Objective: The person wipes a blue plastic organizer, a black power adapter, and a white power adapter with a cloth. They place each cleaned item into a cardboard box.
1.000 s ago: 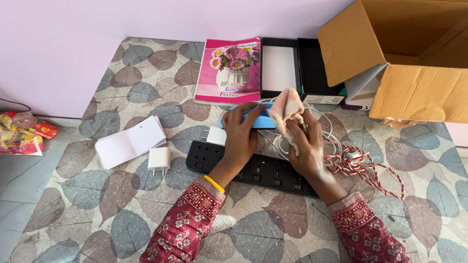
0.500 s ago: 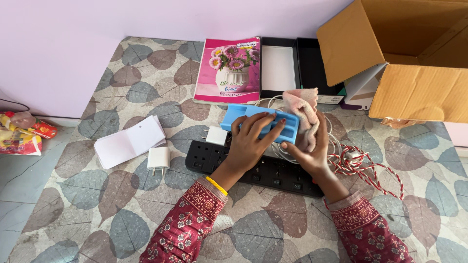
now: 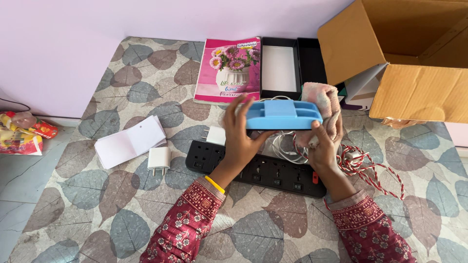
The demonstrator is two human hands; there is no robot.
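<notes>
My left hand grips the left end of a blue plastic tray-like holder, lifted above the floor mat. My right hand supports the holder's right end and also clutches a pink fuzzy cloth against it. Below both hands lies a black power strip with several sockets. White cables sit between the hands, partly hidden by the holder.
A pink flower-cover notebook and an open black box lie at the back. An open cardboard box stands at the right. White folded paper, a white charger plug and red-white cord lie on the leaf-patterned mat.
The blue holder has been raised and turned level between both hands. The pink cloth moved from above the holder to its right end, under my right hand.
</notes>
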